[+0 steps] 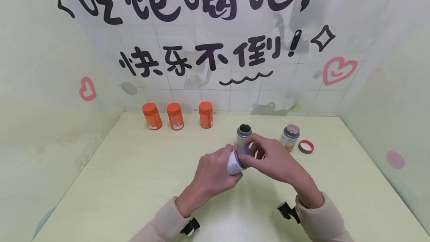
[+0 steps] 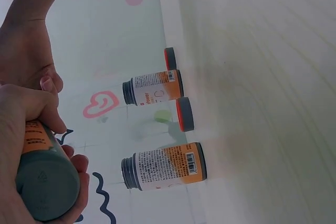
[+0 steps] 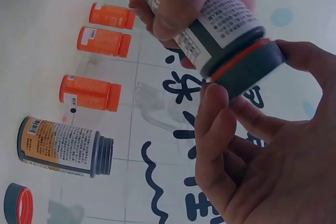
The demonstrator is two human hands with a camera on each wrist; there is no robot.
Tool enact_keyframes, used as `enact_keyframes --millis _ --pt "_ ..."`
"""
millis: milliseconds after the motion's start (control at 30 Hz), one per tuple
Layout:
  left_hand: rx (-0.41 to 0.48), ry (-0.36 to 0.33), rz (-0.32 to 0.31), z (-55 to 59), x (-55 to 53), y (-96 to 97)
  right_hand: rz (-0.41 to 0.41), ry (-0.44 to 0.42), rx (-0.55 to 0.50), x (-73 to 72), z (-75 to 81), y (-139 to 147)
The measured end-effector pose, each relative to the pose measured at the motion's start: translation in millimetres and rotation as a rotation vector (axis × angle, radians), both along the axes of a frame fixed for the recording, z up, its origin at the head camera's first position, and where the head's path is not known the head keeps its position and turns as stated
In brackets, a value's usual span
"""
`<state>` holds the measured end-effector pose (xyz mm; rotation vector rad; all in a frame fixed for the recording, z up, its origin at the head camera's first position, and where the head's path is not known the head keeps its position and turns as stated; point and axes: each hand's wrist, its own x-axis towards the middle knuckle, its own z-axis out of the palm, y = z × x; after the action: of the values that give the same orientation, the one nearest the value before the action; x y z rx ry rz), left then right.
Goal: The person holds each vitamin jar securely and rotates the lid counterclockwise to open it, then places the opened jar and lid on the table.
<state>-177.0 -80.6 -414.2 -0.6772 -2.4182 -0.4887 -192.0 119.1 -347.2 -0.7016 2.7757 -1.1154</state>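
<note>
Gripping the labelled jar (image 1: 234, 166), tilted just below mid-frame in the head view, the left hand (image 1: 213, 173) is curling around its body. The right hand (image 1: 273, 160) is pinching the dark cap (image 3: 253, 73) between thumb and bent fingertips. The dark cap is sitting at the jar's mouth, red-orange line showing, so the step looks like working it; on or off, can't tell. Next move probably calls for the left hand holding steady while the right is twisting.

Around: an open-mouthed jar (image 1: 242, 138) is standing just behind the hands, partly hidden. A disc-topped jar (image 1: 289, 139) is standing right of centre, a loose cap (image 1: 306, 146) lying just beside it. A second loose cap (image 2: 185, 114) is lying between both jars, mid-frame in the left wrist view. Three orange jars (image 1: 175, 117) are standing left of centre. Nothing seems to be blocking the dark cap; the open-mouthed jar might be getting bumped.
</note>
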Motion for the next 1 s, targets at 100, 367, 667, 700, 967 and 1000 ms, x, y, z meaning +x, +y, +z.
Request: enact_keyframes --millis 100,367,667,700,967,1000 --pt "-0.003 -0.001 -0.003 0.4 0.1 -1.1 0.084 -0.026 -0.019 -0.4 3.8 5.2" --pt "-0.001 0.003 -0.010 1.0 0.1 -2.9 0.002 -0.086 0.001 -3.7 2.9 3.2" --pt "-0.003 -0.029 -0.006 0.3 -0.9 -3.6 0.164 -0.039 -0.026 -2.3 8.2 12.6" --pt "0.000 -0.029 -0.007 0.4 -0.7 -3.6 0.187 -0.036 -0.040 -2.3 8.6 14.3" --pt "0.001 -0.022 -0.014 0.1 4.0 -1.5 0.056 -0.054 -0.040 1.0 5.4 12.7" --pt "0.001 -0.028 -0.013 -0.4 5.2 -1.7 0.041 -0.062 -0.032 2.1 4.6 11.0"
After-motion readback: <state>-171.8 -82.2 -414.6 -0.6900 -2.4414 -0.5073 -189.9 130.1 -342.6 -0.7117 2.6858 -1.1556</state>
